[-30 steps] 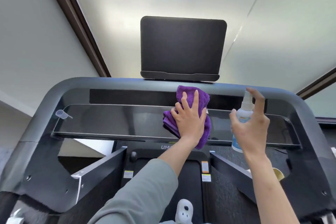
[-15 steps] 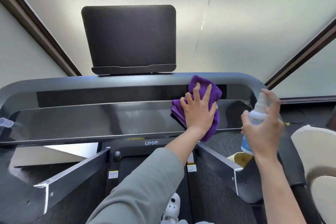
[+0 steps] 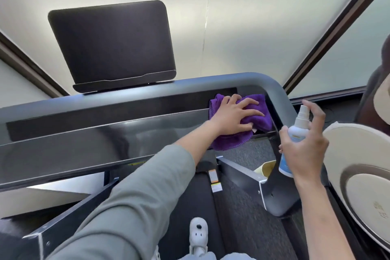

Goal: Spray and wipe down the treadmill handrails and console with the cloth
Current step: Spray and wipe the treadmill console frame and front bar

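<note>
At the right end of the console panel, the left hand (image 3: 234, 115) lies flat on the purple cloth (image 3: 253, 120), fingers spread and extended toward the corner, palm pressing the folded cloth against the glossy dark surface. The right hand (image 3: 304, 150) grips the spray bottle (image 3: 294, 133) upright just beside the console's right edge, fingers wrapped round the body and the forefinger raised over the nozzle top; whether the nozzle is being pressed cannot be told. The cloth sits where the glossy console panel (image 3: 101, 143) meets the matte black strip above it, tucked against the inner curve of the grey handrail frame (image 3: 272, 88), its lower edge hanging a little over the panel's front lip. Step in hand, by judgement: wiping the console's right corner. To do it well, the palm should keep even pressure, and the fingertips should push cloth into the recessed corner, where residue is likely to collect. The nozzle should be aimed at the cloth or surface, away from the tablet stand (image 3: 114, 46) above. The curved rail to the right looks the natural next stretch. Below, the treadmill belt (image 3: 190, 202) and a white shoe (image 3: 197, 233) are visible.
</note>
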Demonstrator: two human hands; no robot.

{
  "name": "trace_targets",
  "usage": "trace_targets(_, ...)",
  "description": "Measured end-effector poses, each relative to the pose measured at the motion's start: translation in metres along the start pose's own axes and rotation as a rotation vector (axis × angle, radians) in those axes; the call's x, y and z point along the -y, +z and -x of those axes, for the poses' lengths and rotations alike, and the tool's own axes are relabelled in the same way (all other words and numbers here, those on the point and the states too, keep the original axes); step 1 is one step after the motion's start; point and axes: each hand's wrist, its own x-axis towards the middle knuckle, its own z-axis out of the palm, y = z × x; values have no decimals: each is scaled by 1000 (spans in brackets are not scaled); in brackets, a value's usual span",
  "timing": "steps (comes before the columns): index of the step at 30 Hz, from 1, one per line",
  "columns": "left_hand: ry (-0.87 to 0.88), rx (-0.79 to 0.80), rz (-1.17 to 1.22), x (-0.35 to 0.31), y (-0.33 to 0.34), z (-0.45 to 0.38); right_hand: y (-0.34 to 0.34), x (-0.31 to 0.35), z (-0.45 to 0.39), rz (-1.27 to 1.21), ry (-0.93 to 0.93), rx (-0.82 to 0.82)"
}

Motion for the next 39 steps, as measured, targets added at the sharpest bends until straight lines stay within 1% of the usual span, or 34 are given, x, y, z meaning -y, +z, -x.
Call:
trace_targets(1,53,52,28,7,-7,2,0,0,1,3,-1,-4)
trace_targets(3,94,106,74,14,-16,9,3,1,3,1,6,-4)
trace_targets(6,79,84,114,16,-21,27,6,4,6,-4,-1,9)
trace_targets(8,24,31,137,22,-22,47,10,6,6,-18,-11,8)
trace_targets(11,-61,-90,113,36,-22,84,17,12,6,-5,-56,-1)
trace_targets(13,-109,-133,90,45,-24,107,25,19,7,-27,-72,34)
trace_targets(18,-188,-170,76,73,-37,164,54,46,20,-75,-106,134)
trace_targets(24,-335,-205,90,111,-57,243,94,79,38,-116,-151,266)
trace_targets(28,-389,-252,100,134,-68,282,119,98,52,-140,-168,328)
trace_targets(33,-444,-315,105,156,-81,325,145,117,70,-133,-212,320)
trace_targets(36,-504,-341,97,168,-91,351,160,126,81,-119,-213,310)
trace_targets(39,-589,-406,79,177,-94,372,173,138,95,-137,-203,322)
